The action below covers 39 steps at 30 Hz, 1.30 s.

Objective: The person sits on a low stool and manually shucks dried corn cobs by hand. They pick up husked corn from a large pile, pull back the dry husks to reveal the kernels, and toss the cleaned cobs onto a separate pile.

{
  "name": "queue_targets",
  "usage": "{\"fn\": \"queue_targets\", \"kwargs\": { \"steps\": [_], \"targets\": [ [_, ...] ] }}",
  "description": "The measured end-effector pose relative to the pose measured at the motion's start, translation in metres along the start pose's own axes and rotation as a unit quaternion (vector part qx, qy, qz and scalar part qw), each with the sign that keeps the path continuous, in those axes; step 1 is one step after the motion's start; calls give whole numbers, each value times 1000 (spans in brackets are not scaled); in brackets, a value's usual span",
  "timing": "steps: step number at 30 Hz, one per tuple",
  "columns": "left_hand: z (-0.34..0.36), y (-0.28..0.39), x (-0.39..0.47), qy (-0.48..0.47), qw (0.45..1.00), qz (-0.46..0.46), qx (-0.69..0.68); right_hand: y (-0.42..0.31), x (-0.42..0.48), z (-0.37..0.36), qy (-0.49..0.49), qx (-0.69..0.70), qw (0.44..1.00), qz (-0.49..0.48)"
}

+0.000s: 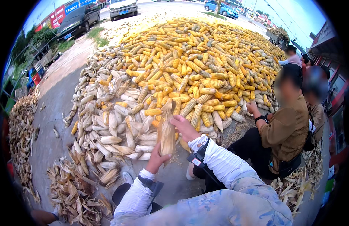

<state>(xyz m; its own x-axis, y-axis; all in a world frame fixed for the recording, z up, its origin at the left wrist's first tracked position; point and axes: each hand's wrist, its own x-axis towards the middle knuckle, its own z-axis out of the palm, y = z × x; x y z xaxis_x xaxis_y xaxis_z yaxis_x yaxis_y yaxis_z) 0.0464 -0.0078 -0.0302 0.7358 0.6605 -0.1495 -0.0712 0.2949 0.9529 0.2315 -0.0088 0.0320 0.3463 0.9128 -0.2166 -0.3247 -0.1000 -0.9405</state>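
Observation:
An ear of corn in its dry husk (167,137) stands nearly upright before me, its pointed husk tip away from my body. My left hand (158,158) grips its lower end, thumb across the front. Higher up, my right hand (184,127) has its fingers at the right side of the husk; whether they pinch it is hard to tell. Just beyond lies a large heap of husked yellow corn cobs (191,65). Pale ears still in their husks (111,139) lie along the heap's near left side.
A pile of loose dry husks (71,192) lies at lower left, with another along the far left. At my right a person in a brown top (284,132) squats, a hand at the heap's edge. More people sit beyond. Parked vehicles (123,8) stand behind the heap.

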Motion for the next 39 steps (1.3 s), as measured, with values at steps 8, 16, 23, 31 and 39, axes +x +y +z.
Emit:
{"fn": "queue_targets", "kwargs": {
  "steps": [8, 16, 23, 31, 39],
  "targets": [
    [1, -12, 6, -32, 996, 43, 70, -5, -5, -1, 9, -31, 999, 8],
    [-6, -5, -3, -98, 994, -50, -31, -6, 0, -12, -69, 13, 996, 47],
    [-7, -3, -8, -152, 973, -119, -128, -14, 1, -15, -104, -4, 993, 59],
    [-7, -10, -7, -162, 969, -89, -164, 0, 15, -23, -120, 44, 988, 91],
    [-2, -3, -7, -127, 973, -61, -180, 6, 20, -27, -114, 77, 987, 78]
  ]
}}
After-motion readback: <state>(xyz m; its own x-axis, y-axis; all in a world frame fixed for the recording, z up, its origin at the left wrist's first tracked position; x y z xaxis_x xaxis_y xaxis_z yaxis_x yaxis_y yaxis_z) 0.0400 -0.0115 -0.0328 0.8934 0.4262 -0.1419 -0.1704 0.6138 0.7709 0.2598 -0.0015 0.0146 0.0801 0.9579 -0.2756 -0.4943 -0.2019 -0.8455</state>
